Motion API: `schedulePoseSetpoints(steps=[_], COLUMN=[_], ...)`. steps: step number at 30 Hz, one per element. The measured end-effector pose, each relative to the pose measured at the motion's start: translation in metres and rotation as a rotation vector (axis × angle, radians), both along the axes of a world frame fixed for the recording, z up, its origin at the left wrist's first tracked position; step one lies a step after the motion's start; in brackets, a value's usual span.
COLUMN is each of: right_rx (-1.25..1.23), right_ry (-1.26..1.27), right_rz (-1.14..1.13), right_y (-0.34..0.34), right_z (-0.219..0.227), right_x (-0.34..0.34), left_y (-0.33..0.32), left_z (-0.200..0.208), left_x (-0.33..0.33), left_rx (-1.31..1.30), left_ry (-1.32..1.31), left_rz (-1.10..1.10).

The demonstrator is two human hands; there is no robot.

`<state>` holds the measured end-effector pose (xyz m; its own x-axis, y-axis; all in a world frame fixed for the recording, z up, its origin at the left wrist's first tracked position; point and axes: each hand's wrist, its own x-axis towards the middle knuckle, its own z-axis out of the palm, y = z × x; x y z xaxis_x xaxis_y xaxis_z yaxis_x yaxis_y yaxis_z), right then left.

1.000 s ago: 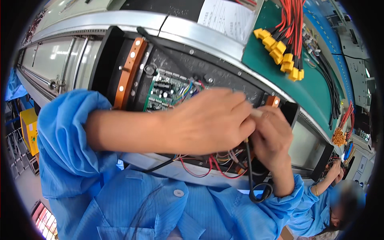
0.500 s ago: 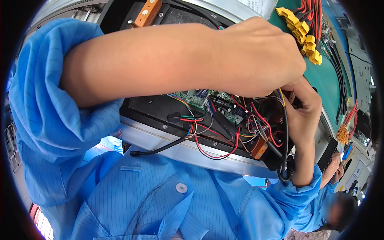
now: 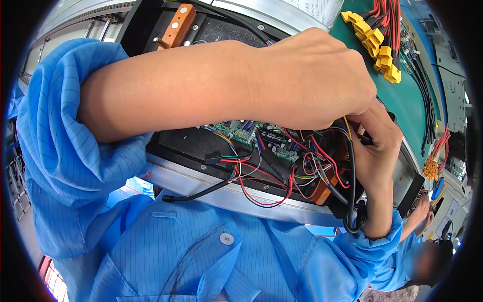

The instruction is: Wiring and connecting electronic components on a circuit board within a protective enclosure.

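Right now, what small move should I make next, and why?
I'd probably raise your left hand slightly: its back hides its fingertips, and the black cable's coloured wires disappear beneath it, so their ends can't be checked from here.

Connectors, cables and 1 co-worker around the green worktop (image 3: 408, 115).
Yellow connectors (image 3: 373, 41) on red and black wires lie in a cluster along its upper part, with black cables (image 3: 429, 113) running in a bundle to their right and 1 white printed sheet (image 3: 319, 11) to their left at the top edge. Farther right sits a bunch of orange-tan connectors (image 3: 430, 169) with red wires (image 3: 445, 141); below it, the co-worker (image 3: 391, 271) wears blue.
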<state>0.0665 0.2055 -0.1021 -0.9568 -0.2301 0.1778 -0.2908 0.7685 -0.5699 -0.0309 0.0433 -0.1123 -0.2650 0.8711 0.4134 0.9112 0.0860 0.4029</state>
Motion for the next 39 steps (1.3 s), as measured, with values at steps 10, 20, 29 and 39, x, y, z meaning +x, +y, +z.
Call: schedulePoseSetpoints(steps=[10, 20, 29, 39], right_rx=[0.049, 0.068, 0.123, 0.088], right_ry=[0.019, 0.047, 0.061, 0.024], right_rz=[0.026, 0.048, 0.061, 0.058], right_y=[0.0012, 0.0006, -0.0039, -0.0026], right_z=[-0.0004, -0.0001, 0.0009, 0.0011], right_x=[0.0013, -0.0021, -0.0051, -0.0055], left_y=[0.003, 0.0045, -0.0014, -0.0015], left_z=[-0.0042, -0.0008, -0.0032, -0.002], left_x=[-0.0007, -0.0036, -0.0041, -0.0036], left_rx=[-0.017, -0.137, -0.147, -0.166], left_ry=[-0.059, -0.103, -0.071, -0.107], left_rz=[-0.03, -0.045, -0.035, -0.034])
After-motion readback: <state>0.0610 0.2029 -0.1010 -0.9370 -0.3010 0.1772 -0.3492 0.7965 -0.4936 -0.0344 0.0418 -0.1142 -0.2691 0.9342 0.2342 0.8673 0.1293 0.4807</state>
